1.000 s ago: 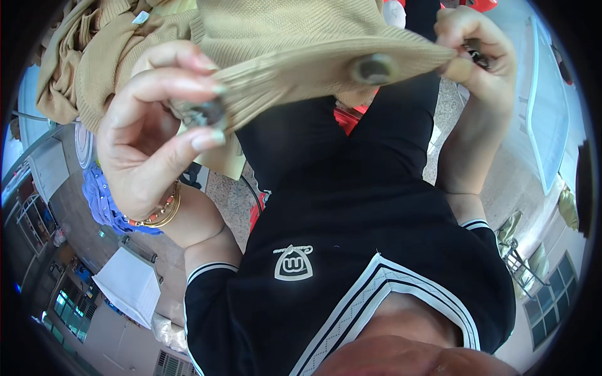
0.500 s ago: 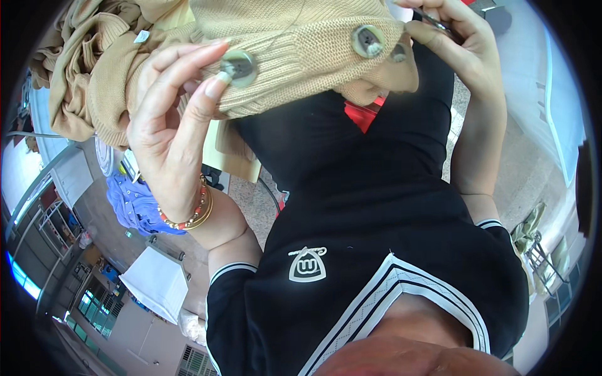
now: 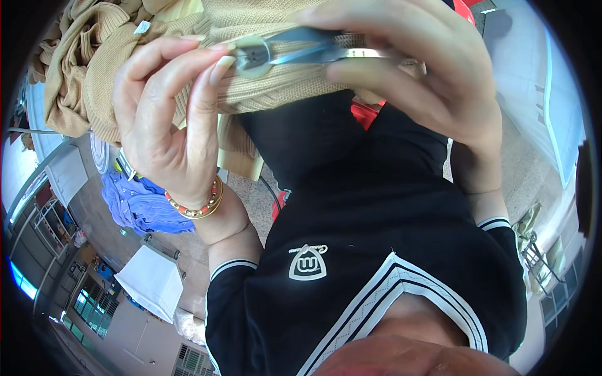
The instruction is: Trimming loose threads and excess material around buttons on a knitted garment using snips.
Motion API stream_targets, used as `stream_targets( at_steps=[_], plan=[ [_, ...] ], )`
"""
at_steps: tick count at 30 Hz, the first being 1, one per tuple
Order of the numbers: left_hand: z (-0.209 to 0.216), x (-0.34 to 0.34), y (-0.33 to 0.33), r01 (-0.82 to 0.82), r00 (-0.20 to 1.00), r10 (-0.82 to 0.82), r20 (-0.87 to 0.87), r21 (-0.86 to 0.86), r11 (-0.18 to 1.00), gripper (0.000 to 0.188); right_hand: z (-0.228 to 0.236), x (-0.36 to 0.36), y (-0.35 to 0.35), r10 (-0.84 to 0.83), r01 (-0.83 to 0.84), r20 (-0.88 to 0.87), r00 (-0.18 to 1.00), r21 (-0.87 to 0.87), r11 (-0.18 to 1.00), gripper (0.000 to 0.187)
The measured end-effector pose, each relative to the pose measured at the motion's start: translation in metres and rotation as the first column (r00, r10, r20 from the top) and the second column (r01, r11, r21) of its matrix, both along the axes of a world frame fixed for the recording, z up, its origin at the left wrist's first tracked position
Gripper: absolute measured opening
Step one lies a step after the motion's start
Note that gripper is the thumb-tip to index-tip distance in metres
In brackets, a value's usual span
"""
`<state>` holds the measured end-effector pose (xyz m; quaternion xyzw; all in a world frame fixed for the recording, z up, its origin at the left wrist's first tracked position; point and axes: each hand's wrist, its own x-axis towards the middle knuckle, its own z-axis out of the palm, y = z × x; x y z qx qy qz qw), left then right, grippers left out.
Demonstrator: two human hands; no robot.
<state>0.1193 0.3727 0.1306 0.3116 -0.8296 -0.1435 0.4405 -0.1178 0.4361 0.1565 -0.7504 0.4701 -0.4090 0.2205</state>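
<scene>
My left hand (image 3: 164,116) is closed in a pinch on the edge of a grey-and-cream button (image 3: 253,57) sewn to a tan ribbed knit garment (image 3: 276,94). From the other side my right hand (image 3: 433,66) holds a pair of thread snips (image 3: 307,54), their blades lying against the right side of the button. Motion blurs the right fingers. Whether the blades touch a thread is too small to tell. The rest of the garment's front band lies behind the right hand.
More tan knitwear (image 3: 81,88) is heaped at the far left, with a small white tag (image 3: 142,27) on it. Lower left are blue folded clothes (image 3: 141,203) and a white box-shaped thing (image 3: 150,282). At right stands a pale translucent sheet (image 3: 533,94).
My right hand has swung left from the garment's right end, bringing the snips to the button. My left hand keeps its pinch on that button.
</scene>
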Motion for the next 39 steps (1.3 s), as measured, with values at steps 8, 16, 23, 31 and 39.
stream_targets(
  at_steps=[8, 16, 23, 31, 39],
  plan=[
    [0.002, -0.004, -0.004, 0.037, 0.999, -0.034, 0.027, -0.100, 0.994, 0.012, 0.004, 0.012, -0.010, -0.047, 0.032, -0.303, 0.952, -0.055, 0.998, 0.039],
    [-0.005, -0.011, -0.004, 0.020, 0.997, -0.025, -0.075, -0.079, 0.997, 0.009, 0.017, 0.011, -0.011, -0.004, 0.021, -0.191, 0.982, 0.090, 0.996, 0.034],
    [-0.012, 0.014, -0.008, -0.094, 0.983, 0.091, -0.160, -0.015, 0.995, 0.007, 0.004, 0.010, -0.008, -0.151, 0.126, 0.133, 0.980, 0.178, 0.976, 0.034],
    [-0.013, 0.025, 0.002, -0.063, 0.993, 0.070, -0.092, 0.075, 0.995, 0.014, 0.001, 0.007, -0.007, -0.080, 0.009, 0.281, 0.956, 0.247, 0.969, 0.042],
    [-0.006, 0.000, 0.007, 0.067, 0.998, -0.062, -0.031, 0.177, 0.982, 0.036, -0.010, 0.004, -0.010, -0.043, -0.026, 0.213, 0.976, 0.314, 0.949, 0.040]
  ],
)
